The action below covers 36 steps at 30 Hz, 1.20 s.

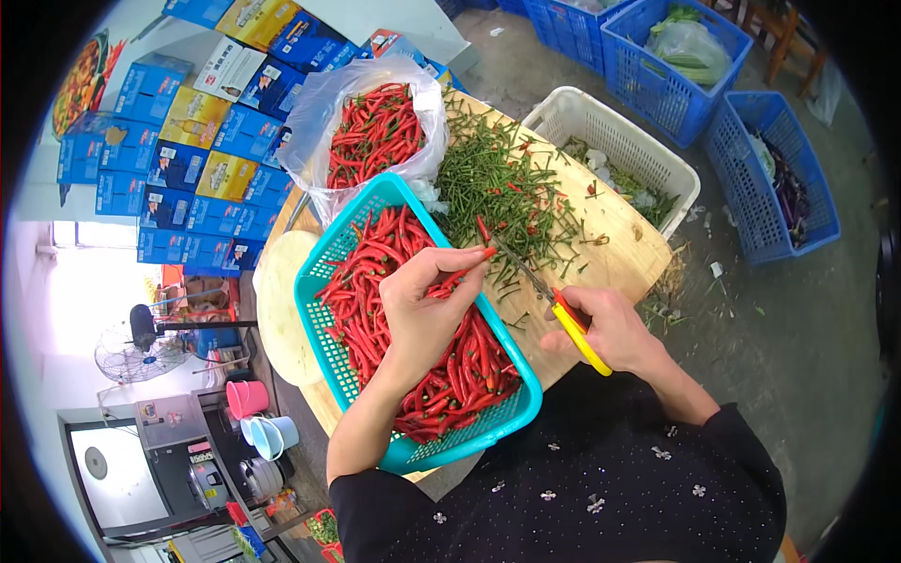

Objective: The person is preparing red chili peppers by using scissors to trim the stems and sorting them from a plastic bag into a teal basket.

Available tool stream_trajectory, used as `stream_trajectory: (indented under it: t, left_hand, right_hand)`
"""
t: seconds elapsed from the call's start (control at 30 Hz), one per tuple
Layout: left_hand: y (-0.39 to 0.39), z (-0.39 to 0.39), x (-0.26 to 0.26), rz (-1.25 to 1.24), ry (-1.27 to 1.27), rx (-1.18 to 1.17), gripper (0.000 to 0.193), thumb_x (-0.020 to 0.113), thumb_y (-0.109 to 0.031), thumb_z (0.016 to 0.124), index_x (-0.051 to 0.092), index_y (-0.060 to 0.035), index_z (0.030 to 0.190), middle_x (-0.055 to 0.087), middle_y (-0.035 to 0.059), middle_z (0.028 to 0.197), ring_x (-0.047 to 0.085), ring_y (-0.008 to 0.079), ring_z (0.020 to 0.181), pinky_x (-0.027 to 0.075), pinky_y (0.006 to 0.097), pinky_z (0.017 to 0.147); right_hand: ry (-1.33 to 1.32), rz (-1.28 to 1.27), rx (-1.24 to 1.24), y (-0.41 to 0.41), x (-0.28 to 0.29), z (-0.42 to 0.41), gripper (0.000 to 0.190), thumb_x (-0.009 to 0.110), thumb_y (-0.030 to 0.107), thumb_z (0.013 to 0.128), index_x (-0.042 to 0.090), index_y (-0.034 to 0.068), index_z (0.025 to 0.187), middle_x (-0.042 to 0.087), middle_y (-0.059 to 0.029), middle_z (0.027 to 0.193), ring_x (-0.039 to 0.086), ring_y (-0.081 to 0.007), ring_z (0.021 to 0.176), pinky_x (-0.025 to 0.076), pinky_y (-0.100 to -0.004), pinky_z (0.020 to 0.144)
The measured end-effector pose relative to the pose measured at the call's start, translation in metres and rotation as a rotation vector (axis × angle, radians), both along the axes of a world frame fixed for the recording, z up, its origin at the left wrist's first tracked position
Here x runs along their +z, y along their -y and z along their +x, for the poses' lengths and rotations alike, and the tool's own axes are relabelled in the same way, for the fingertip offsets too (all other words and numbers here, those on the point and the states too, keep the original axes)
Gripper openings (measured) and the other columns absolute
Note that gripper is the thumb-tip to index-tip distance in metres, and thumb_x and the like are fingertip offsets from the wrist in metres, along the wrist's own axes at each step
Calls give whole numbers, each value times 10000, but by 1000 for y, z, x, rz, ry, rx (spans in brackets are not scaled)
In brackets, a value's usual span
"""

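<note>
Between the thumb and fingers of my left hand [433, 302] is a red chili pepper [470, 266], held above a teal plastic basket [528, 380] full of red chilies. My right hand [609, 324] grips a pair of scissors [578, 336] with yellow and orange handles; their blades point up-left, close to the chili's tip. Beyond the blades, a heap of cut green chili stems [486, 176] with some red bits is spread over the wooden board [619, 250]. Behind the basket, a clear plastic bag [317, 105] holds more red chilies [376, 134].
A white plastic crate [676, 176] with vegetable scraps stands beyond the board. Blue crates [774, 190] with vegetables sit on the floor to the right. A round wooden board [288, 310] lies left of the basket, near stacked cartons [183, 162] and a fan [141, 348].
</note>
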<state>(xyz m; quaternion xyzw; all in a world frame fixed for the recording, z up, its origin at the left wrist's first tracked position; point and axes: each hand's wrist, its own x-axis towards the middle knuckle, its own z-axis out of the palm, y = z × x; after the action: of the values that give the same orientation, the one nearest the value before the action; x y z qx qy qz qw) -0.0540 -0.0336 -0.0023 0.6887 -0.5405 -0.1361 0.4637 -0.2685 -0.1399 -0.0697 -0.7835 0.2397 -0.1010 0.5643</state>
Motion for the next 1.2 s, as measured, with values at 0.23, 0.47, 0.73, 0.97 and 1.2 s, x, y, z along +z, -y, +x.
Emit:
stream_trajectory:
  t: [0.23, 0.47, 0.73, 0.97, 1.2]
  left_hand:
    - [9, -6, 5, -99, 391, -28, 163, 781, 50, 778, 730, -5, 922, 746, 133, 932, 731, 180, 840, 572, 263, 752]
    - [12, -4, 1, -90, 436, -48, 162, 786, 47, 772, 731, -1, 917, 745, 135, 929, 731, 187, 826, 578, 267, 721]
    - [20, -2, -9, -118, 445, -80, 142, 780, 46, 780, 724, 9, 905, 743, 145, 936, 734, 198, 836, 582, 273, 716]
    - [14, 2, -5, -53, 250, -7, 149, 747, 77, 805, 704, 5, 929, 735, 143, 998, 715, 174, 903, 565, 274, 810]
    - [-20, 19, -1, -20, -501, 81, 187, 688, 111, 846, 656, 12, 1002, 700, 133, 1074, 669, 156, 1000, 546, 280, 894]
  right_hand:
    - [22, 49, -30, 2, -1, 5, 575, 797, 574, 740, 610, 37, 822, 559, -116, 676, 554, -300, 627, 419, -410, 593]
    - [19, 64, -31, 6, -3, 7, 563, 808, 542, 751, 616, 17, 814, 536, -127, 636, 526, -279, 571, 405, -401, 560]
    - [47, -6, -132, 2, -23, 11, 533, 818, 497, 769, 605, 9, 755, 478, -114, 568, 453, -241, 499, 375, -384, 505]
    - [71, 299, -311, -4, -34, 12, 505, 807, 479, 797, 616, 12, 774, 432, -68, 576, 404, -150, 538, 354, -353, 513]
    - [125, -109, -360, 15, -47, 7, 517, 823, 441, 796, 550, 9, 716, 415, -57, 564, 373, -157, 523, 332, -341, 502]
